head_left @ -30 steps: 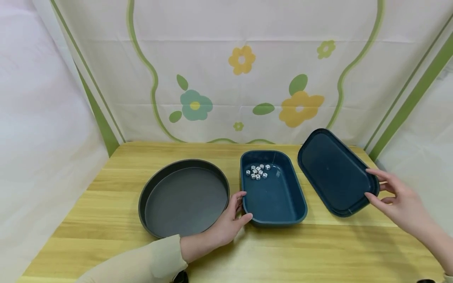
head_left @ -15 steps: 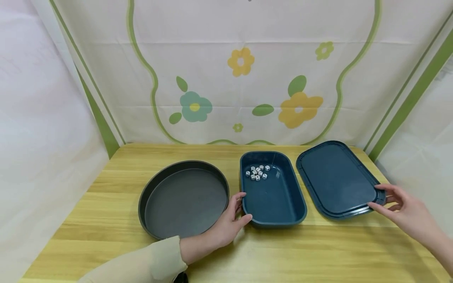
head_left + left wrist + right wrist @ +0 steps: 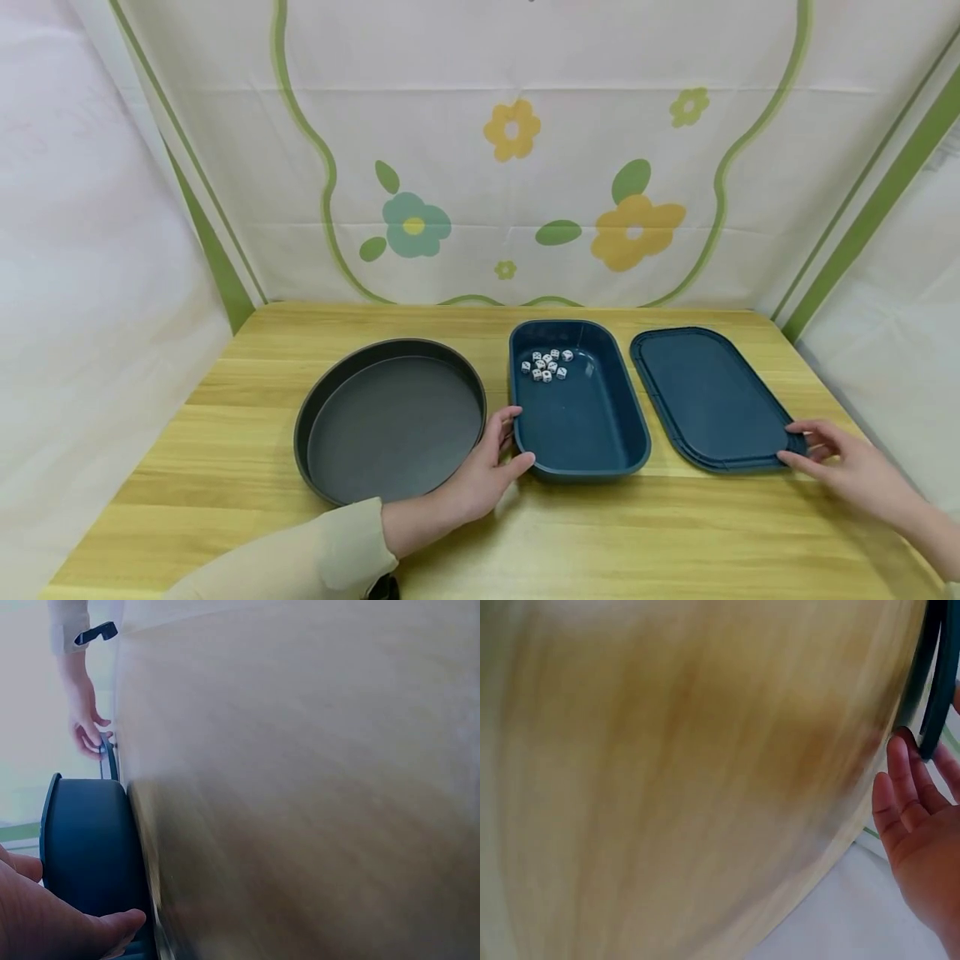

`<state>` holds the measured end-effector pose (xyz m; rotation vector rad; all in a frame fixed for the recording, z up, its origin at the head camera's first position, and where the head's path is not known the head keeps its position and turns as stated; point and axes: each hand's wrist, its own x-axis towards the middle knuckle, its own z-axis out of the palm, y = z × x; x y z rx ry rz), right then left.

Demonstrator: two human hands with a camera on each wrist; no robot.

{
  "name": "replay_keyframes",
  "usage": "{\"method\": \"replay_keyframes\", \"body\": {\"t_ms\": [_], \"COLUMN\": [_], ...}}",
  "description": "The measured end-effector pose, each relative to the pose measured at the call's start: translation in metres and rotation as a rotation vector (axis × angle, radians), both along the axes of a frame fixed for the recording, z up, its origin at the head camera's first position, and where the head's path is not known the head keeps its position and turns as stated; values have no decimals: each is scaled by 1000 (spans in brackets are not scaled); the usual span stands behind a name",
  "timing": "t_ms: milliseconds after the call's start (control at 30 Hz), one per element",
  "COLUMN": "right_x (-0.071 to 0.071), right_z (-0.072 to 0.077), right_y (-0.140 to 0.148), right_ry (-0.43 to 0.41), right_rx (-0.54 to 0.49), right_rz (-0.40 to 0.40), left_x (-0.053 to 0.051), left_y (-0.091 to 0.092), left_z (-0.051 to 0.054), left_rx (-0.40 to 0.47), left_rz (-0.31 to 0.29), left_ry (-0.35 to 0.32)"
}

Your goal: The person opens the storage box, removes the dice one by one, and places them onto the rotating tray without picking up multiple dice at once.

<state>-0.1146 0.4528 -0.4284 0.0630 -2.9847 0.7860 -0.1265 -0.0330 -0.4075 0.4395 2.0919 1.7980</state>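
A dark blue rectangular box (image 3: 585, 425) stands uncovered on the table, with several white dice (image 3: 546, 365) clustered in its far left part. My left hand (image 3: 480, 479) holds the box's near left corner, thumb on the front wall and fingers along the left side. To the right lies the matching blue lid (image 3: 716, 400), almost flat. My right hand (image 3: 858, 467) pinches its near right corner between thumb and fingers. In the right wrist view, fingers (image 3: 904, 776) reach under the lid's edge, which sits slightly off the wood.
A round dark grey pan (image 3: 393, 425) sits left of the box, partly behind my left hand and close to it. The wooden table (image 3: 637, 533) ends at a flowered cloth backdrop (image 3: 450, 125), and white cloth (image 3: 97, 250) hangs at the sides.
My right hand has lowered the lid from a tilted, raised position to nearly flat on the table right of the box. The left hand, box, dice and pan have stayed put.
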Motion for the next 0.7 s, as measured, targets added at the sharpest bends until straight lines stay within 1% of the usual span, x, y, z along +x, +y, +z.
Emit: {"method": "replay_keyframes", "body": {"t_ms": [133,300,433,567,700], "right_x": [-2,-4,-3,-4,-9], "right_z": [-2,-3,-1,10,26], "right_y": [0,2,0,-11,-28], "right_ry": [10,56,98,120,149], "right_rx": [-1,-1,-13,-15,-29], "right_rz": [24,56,63,80,125], "left_x": [0,-1,-2,-2,-4], "left_y": [0,1,1,0,-5], "left_z": [2,2,2,5,12], "left_rx": [-3,-1,-8,-14,9], "left_rz": [5,6,6,10,-2], "left_ry": [-5,-13,-18,-13,17]}}
